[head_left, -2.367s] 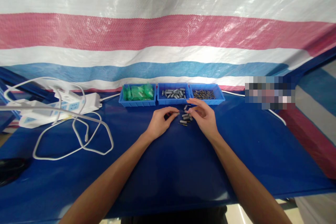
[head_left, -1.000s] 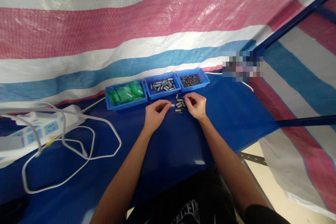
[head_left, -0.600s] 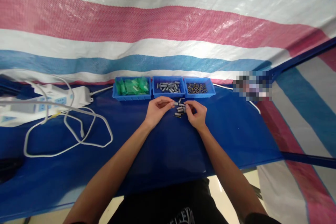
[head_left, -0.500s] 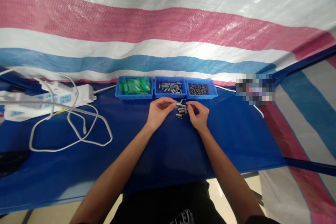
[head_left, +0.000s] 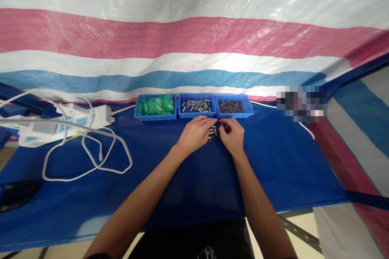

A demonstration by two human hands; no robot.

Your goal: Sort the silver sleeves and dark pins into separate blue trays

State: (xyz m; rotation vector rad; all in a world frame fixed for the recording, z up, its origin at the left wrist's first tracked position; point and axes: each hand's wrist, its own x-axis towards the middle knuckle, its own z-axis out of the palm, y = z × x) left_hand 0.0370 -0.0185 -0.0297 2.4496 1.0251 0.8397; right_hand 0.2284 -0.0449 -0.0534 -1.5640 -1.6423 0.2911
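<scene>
My left hand (head_left: 197, 132) reaches over the small heap of grey metal cylinders (head_left: 212, 131) on the table, its fingers pressed together. The back of this hand hides whatever is in its grip. Facing it from the right, my right hand (head_left: 232, 134) is closed in a pinch, thumb against the curled fingers, and anything it pinches is too small or hidden to make out. Both sets of fingertips nearly meet just above the heap. A few thin brass-coloured pins (head_left: 209, 139) lie among the cylinders, partly covered by my left hand.
Behind my hands stand three blue bins: one with green plastic bags (head_left: 156, 105), one with grey cylinders (head_left: 197, 105), one with thin pins or screws (head_left: 231, 107). A white power strip (head_left: 100, 117) and looped cable (head_left: 88, 176) lie left. Striped sheeting (head_left: 182, 40) hangs behind.
My left hand, earlier pinching a small silver cylinder beside the heap, has moved right over it, close to my right hand. That cylinder is now out of sight. The camera view has also shifted.
</scene>
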